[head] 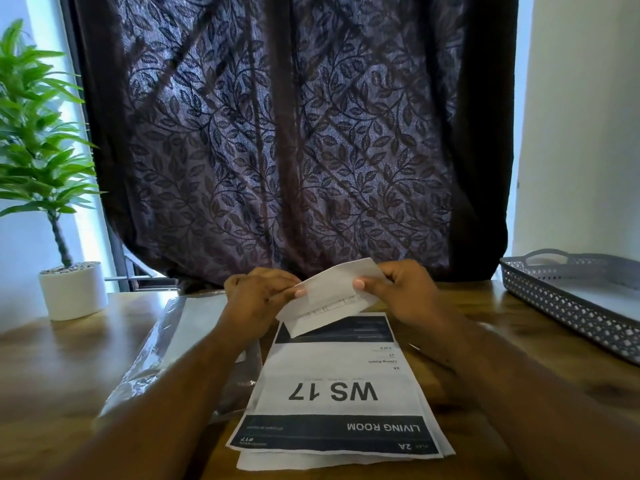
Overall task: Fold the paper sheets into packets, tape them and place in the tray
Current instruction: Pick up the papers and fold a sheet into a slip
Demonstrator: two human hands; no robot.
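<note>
A folded white paper packet [332,299] is held tilted just above the table, its right end raised. My left hand [258,299] pinches its left end and my right hand [398,294] pinches its right end, thumbs on the near face. Under the packet lies a stack of printed paper sheets [337,393]; the top one reads "WS 17" and "LIVING ROOM", upside down to me. A grey perforated tray [568,306] with a handle sits at the right edge of the table, apart from both hands.
A clear plastic sleeve [162,344] lies to the left of the stack on the wooden table [69,368]. A potted green plant [72,289] in a white pot stands at the far left. A dark patterned curtain [294,133] hangs behind the table.
</note>
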